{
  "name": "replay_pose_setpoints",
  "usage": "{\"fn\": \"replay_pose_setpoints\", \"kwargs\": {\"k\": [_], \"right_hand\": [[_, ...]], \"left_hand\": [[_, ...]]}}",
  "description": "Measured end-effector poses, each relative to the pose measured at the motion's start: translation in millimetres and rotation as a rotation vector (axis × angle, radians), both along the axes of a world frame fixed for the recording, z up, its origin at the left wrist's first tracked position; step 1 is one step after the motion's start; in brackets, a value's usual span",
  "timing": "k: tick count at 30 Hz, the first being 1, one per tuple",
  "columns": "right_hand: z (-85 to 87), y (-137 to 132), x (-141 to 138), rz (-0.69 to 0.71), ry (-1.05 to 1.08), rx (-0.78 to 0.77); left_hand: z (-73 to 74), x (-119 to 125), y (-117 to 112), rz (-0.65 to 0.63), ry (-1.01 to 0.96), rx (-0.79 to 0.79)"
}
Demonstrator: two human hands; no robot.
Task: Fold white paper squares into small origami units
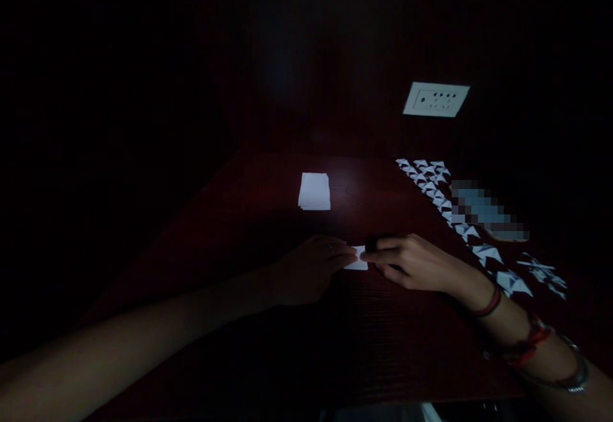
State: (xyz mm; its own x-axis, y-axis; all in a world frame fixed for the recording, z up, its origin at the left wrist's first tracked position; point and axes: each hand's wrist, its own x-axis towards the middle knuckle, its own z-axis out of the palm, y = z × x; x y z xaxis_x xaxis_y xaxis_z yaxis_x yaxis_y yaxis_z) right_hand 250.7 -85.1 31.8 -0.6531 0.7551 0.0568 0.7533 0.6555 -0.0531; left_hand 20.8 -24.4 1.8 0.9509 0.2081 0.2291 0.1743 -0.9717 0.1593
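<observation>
A small white piece of paper (356,265) lies near the middle of the dark red table, between my two hands. My left hand (309,270) has its fingertips on the paper's left side, its fingers held close together. From the right, my right hand (417,263) presses its fingertips onto the same paper, its fingers bent and drawn together. The fingertips cover part of the paper, and its folds are hard to make out in the dim light. Beyond the hands lies a stack of white paper sheets (315,191).
Several folded white paper pieces (438,200) form rows along the table's right side. A blurred, phone-like object (510,233) lies beside them. More white paper pieces (543,274) sit nearer on the right. A socket plate (437,99) is on the back wall.
</observation>
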Motion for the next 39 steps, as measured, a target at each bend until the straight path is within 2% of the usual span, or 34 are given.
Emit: {"fn": "replay_pose_setpoints", "kwargs": {"k": [8,13,20,30,35,39], "right_hand": [[0.4,0.1,1.1,-0.010,0.001,0.015],[-2.8,2.7,5.7,-0.070,0.077,0.064],[-7.5,4.3,2.1,-0.050,0.007,0.057],[-8.3,6.5,2.9,-0.108,0.090,0.062],[-10.1,5.9,1.4,-0.055,0.058,0.071],[-12.2,6.2,2.6,-0.079,0.059,0.072]], "left_hand": [[0.9,0.6,0.3,0.003,0.012,0.025],[1.9,-0.1,-0.2,0.004,0.013,0.037],[0.9,0.4,-0.3,0.013,0.022,0.048],[-1.1,-1.4,0.3,0.001,-0.021,0.051],[0.6,-0.5,-0.5,0.000,-0.007,0.037],[2.3,0.0,-0.6,0.014,0.013,0.028]]}}
